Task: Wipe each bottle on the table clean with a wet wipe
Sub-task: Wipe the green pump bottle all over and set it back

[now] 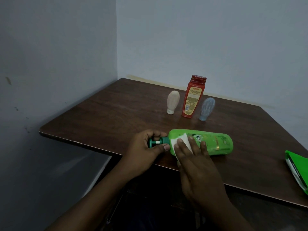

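Dark wood desk [116, 110]. Green pump bottle [215, 144] lies on its side by the edge nearest me. Toward the far edge, a row: cream bottle [173, 101] cap-down, red bottle [193, 97] upright, pale blue bottle [207, 108] cap-down. Green wipes pack [298, 169] at my right edge.

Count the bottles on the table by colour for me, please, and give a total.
Green bottle: 1
Red bottle: 1
Beige bottle: 1
Pale blue bottle: 1
Total: 4

green bottle [215, 142], white wipe [181, 142], red bottle [192, 99], brown table [116, 110].
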`<state>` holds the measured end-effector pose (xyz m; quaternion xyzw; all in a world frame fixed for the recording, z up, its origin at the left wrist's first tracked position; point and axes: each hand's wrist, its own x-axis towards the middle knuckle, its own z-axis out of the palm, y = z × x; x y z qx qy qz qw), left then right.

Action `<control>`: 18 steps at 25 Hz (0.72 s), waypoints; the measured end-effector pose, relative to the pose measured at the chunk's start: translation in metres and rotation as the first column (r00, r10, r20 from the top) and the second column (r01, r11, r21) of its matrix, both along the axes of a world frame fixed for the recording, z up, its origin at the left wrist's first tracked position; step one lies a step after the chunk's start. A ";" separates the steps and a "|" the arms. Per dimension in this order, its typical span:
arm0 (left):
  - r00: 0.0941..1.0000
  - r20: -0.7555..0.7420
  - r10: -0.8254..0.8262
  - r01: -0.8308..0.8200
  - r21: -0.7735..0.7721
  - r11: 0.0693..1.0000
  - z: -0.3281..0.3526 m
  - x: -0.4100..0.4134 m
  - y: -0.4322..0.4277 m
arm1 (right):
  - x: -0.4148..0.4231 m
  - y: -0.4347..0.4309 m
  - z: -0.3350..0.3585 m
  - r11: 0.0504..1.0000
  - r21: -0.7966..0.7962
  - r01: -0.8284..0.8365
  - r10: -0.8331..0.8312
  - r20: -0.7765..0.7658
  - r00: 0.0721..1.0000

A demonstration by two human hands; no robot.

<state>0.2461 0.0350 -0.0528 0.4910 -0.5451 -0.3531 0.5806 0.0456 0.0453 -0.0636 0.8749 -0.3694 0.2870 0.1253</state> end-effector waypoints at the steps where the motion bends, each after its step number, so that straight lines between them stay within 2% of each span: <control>1: 1.000 -0.004 0.004 -0.004 -0.004 1.000 0.000 0.000 -0.001 | -0.003 0.006 -0.008 0.999 -0.046 -0.004 0.003 -0.023 1.000; 4: 1.000 -0.007 0.004 -0.004 -0.005 1.000 0.002 -0.001 0.000 | -0.003 0.012 -0.015 0.994 -0.104 0.020 -0.023 -0.030 0.999; 10: 1.000 0.021 -0.023 0.022 0.029 0.999 0.001 0.003 0.001 | 0.027 -0.008 0.009 0.994 0.021 0.109 -0.110 0.058 0.992; 15: 1.000 0.008 0.000 0.000 0.022 1.000 0.001 0.001 0.000 | 0.011 0.013 -0.019 0.996 -0.071 0.058 -0.058 0.004 0.998; 18: 1.000 0.019 -0.005 0.004 0.010 1.000 0.003 0.002 0.000 | 0.011 0.014 -0.021 0.993 -0.098 0.060 -0.058 0.026 0.998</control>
